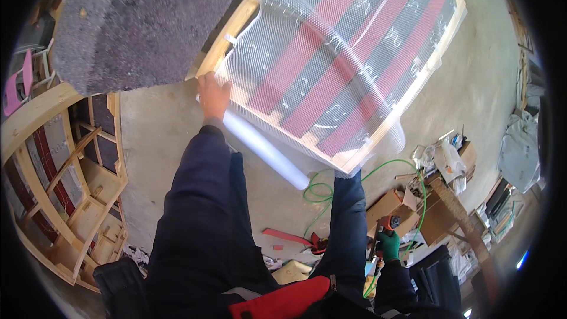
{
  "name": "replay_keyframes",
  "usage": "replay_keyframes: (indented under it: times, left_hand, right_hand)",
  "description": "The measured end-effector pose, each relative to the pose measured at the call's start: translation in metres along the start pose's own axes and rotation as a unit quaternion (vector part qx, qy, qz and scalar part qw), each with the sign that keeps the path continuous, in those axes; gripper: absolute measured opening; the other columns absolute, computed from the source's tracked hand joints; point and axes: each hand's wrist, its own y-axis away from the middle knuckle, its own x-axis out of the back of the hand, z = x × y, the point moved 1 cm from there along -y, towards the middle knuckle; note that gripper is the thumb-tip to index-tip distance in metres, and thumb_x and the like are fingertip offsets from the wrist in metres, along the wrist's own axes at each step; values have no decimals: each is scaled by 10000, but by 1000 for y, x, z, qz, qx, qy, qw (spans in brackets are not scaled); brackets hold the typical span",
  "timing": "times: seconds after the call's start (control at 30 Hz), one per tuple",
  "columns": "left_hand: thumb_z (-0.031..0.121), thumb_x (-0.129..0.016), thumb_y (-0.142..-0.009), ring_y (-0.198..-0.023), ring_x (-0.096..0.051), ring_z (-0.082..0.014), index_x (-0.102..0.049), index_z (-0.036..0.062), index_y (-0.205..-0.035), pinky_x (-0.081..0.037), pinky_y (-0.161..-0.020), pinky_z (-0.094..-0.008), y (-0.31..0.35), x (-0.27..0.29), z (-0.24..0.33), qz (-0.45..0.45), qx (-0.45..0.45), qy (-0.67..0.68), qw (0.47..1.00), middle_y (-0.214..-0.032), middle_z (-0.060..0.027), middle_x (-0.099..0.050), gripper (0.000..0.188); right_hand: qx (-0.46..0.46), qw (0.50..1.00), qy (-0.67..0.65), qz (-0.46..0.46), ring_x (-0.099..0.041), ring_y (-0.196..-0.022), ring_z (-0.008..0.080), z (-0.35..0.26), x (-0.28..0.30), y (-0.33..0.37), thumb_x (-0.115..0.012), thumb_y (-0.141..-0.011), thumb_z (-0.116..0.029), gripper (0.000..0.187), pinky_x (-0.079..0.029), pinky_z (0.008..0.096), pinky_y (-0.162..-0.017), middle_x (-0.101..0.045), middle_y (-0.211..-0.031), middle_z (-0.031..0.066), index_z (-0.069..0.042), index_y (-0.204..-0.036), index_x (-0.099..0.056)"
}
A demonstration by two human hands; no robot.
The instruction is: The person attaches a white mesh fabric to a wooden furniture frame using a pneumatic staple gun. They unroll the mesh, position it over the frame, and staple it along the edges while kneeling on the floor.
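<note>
A wooden frame with red and dark strips across it stands tilted before me. Translucent mesh-like sheeting is draped over it, with a raised fold curving across. My left hand, bare, grips the sheeting at the frame's near left corner. Below that hand hangs a whitish rolled part of the sheeting. Down at my right side, my right hand, in a green glove, is closed around an orange and black staple gun, partly hidden by the hand.
A grey felt-covered piece lies at the far left, above another bare wooden frame. A green hose loops over the concrete floor. Cardboard boxes, a wooden beam and scraps crowd the right. A red strip lies between my legs.
</note>
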Motion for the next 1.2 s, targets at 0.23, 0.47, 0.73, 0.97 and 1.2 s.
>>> replay_keyframes:
  times: [0.23, 0.47, 0.73, 0.97, 1.2]
  left_hand:
    - [184, -801, -884, -945, -676, -381, -675, 37, -1050, -522, -860, -466, -4, 16, -25, -149, -40, 125, 980, -992, -183, -722, 256]
    - [103, -712, -905, -873, -537, -97, -623, 46, -926, -426, -835, -269, 48, 115, -75, -203, 71, 424, 880, -882, 30, -587, 108]
    - [163, -695, -926, -864, -577, -111, -648, 9, -1016, -459, -761, -286, 10, 58, -146, -190, 80, 214, 955, -899, -9, -633, 184]
    - [260, -712, -945, -1090, -642, -272, -604, 19, -1364, -502, -1003, -424, -26, 15, -138, -160, 111, 161, 967, -1210, -113, -664, 495]
    - [383, -744, -997, -1138, -590, -176, -642, -15, -1209, -439, -1025, -334, -48, 1, -120, -132, 122, 256, 950, -1189, -68, -661, 462]
  right_hand:
    - [40, 998, 11, -40, -615, -544, 154, -2, -65, -10, -768, -851, -98, 257, -484, 314, -497, -682, -798, 37, -63, -1080, -655]
    - [111, 993, 30, -26, -629, -577, 152, -19, -74, -30, -770, -868, -116, 260, -505, 327, -532, -673, -791, 31, -54, -1093, -655]
    - [167, 981, 93, 20, -662, -770, 166, -28, -87, -93, -826, -844, -262, 394, -528, 374, -705, -697, -840, 67, -2, -1103, -681]
    - [180, 983, 0, 29, -595, -665, 116, -69, -118, -142, -818, -901, -244, 291, -490, 313, -594, -661, -816, 27, -40, -1044, -668]
    - [163, 977, -114, 70, -629, -670, 126, -138, -152, -215, -859, -862, -305, 362, -515, 321, -593, -690, -843, 36, -39, -1048, -698]
